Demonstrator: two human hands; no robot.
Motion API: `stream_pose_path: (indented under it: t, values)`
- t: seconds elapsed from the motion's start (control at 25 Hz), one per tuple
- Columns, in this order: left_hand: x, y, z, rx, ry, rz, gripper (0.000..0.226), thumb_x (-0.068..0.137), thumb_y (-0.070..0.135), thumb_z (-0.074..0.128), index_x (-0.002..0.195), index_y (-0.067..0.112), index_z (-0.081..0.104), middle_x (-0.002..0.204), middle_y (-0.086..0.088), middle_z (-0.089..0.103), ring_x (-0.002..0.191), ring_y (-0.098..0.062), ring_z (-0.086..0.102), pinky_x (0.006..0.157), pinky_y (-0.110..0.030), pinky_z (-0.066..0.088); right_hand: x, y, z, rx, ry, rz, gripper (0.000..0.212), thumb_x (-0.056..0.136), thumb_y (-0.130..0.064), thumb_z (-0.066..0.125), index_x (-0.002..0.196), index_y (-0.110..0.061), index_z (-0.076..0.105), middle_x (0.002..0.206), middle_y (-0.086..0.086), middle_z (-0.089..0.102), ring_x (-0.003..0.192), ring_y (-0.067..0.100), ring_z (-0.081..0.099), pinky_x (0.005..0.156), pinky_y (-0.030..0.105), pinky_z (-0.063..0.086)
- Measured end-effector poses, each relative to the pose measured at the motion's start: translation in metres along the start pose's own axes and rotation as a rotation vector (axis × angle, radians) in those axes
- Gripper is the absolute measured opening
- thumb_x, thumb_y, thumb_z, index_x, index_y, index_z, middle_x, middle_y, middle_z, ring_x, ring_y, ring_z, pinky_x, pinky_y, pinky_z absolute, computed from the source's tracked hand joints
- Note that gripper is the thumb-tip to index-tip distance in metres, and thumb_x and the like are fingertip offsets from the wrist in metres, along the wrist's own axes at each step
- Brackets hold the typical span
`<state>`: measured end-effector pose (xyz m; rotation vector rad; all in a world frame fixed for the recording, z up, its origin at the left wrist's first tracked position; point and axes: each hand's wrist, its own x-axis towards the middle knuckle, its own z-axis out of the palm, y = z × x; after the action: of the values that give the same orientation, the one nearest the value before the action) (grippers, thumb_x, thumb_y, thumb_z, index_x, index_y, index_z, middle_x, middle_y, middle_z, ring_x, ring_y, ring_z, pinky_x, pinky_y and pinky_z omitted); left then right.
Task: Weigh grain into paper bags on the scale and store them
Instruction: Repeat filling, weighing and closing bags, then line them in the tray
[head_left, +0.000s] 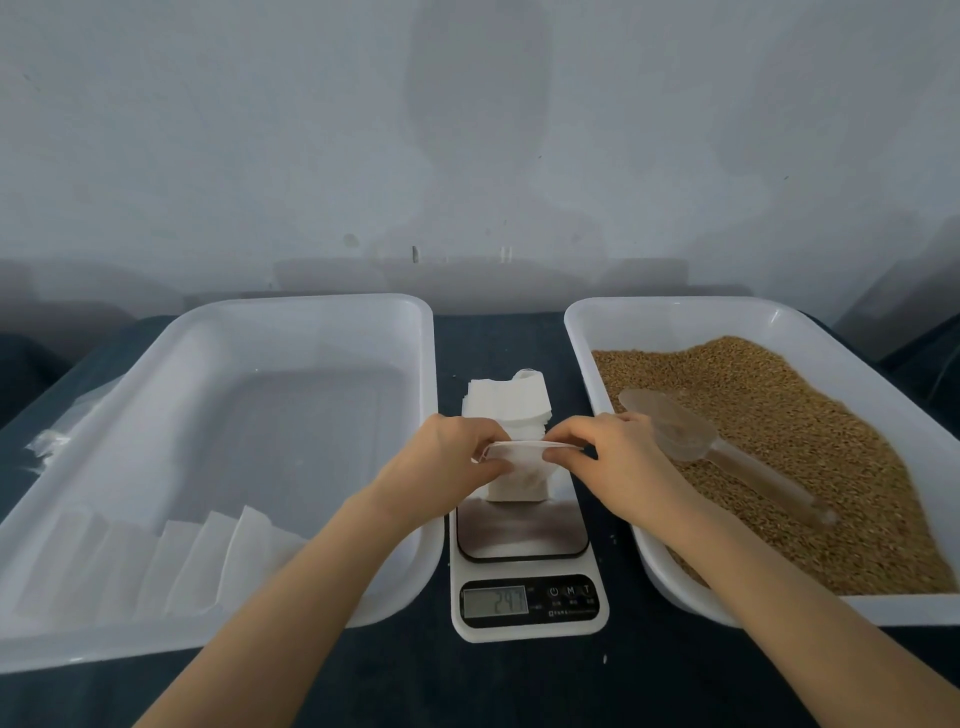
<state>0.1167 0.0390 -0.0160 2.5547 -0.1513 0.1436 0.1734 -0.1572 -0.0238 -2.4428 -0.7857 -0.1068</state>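
Observation:
A small white paper bag (519, 475) stands upright on the steel platform of the white digital scale (524, 582), whose display is lit with digits. My left hand (449, 460) pinches the bag's top edge on the left side. My right hand (608, 457) pinches the same edge on the right. Behind the scale lies a stack of flat white bags (501, 408). Brown grain (779, 447) fills the white tray on the right (582, 332), and a clear plastic scoop (691, 434) lies on the grain.
A white tray on the left (291, 317) holds several white bags (171, 561) lined up along its near side. Crumpled clear plastic (52, 441) lies at the far left. Everything rests on a dark blue table (498, 332) in front of a pale wall.

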Motion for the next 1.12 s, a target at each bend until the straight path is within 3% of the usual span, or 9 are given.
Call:
stream_pose_path:
  t: [0.24, 0.4, 0.72, 0.96, 1.12]
  values:
    - [0.0, 0.0012, -0.0001, 0.023, -0.011, 0.004, 0.017, 0.09, 0.028, 0.063, 0.102, 0.017, 0.069, 0.088, -0.001, 0.067, 0.08, -0.017, 0.06, 0.072, -0.02, 0.044, 0.0002, 0.0001, 0.0007, 0.001, 0.011, 0.004, 0.012, 0.088, -0.041, 0.06, 0.097, -0.036, 0.066, 0.085, -0.017, 0.066, 0.079, -0.009, 0.044, 0.085, 0.019, 0.015]
    - [0.0002, 0.0006, 0.0, 0.028, 0.007, 0.027, 0.017, 0.089, 0.026, 0.064, 0.1, 0.014, 0.07, 0.084, -0.001, 0.066, 0.075, -0.016, 0.057, 0.065, -0.01, 0.037, -0.0011, 0.0012, 0.0006, 0.025, 0.01, 0.022, 0.012, 0.087, -0.042, 0.06, 0.096, -0.037, 0.066, 0.082, -0.018, 0.063, 0.081, -0.018, 0.037, 0.081, 0.017, 0.014]
    - [0.0002, 0.0003, 0.0003, 0.026, 0.03, 0.049, 0.018, 0.09, 0.026, 0.064, 0.102, 0.015, 0.07, 0.078, 0.006, 0.06, 0.071, -0.011, 0.054, 0.063, -0.003, 0.035, -0.0015, 0.0014, 0.0003, 0.018, -0.006, 0.033, 0.013, 0.087, -0.043, 0.06, 0.096, -0.038, 0.067, 0.082, -0.016, 0.064, 0.08, -0.016, 0.037, 0.079, 0.016, 0.012]
    - [0.0005, -0.0005, 0.0011, 0.021, 0.044, 0.055, 0.019, 0.089, 0.027, 0.064, 0.103, 0.014, 0.069, 0.08, 0.003, 0.061, 0.073, -0.013, 0.054, 0.066, -0.01, 0.037, -0.0019, -0.0005, -0.0007, 0.009, -0.004, 0.024, 0.013, 0.088, -0.043, 0.059, 0.097, -0.038, 0.066, 0.086, -0.015, 0.065, 0.082, -0.009, 0.041, 0.083, 0.018, 0.013]
    - [0.0004, 0.0002, 0.0021, 0.03, 0.038, 0.04, 0.019, 0.089, 0.029, 0.065, 0.1, 0.013, 0.069, 0.078, 0.003, 0.059, 0.074, -0.016, 0.056, 0.065, -0.014, 0.039, -0.0026, -0.0024, -0.0022, 0.031, 0.012, -0.006, 0.015, 0.088, -0.043, 0.058, 0.094, -0.034, 0.069, 0.081, -0.009, 0.066, 0.081, 0.001, 0.05, 0.091, 0.025, 0.022]
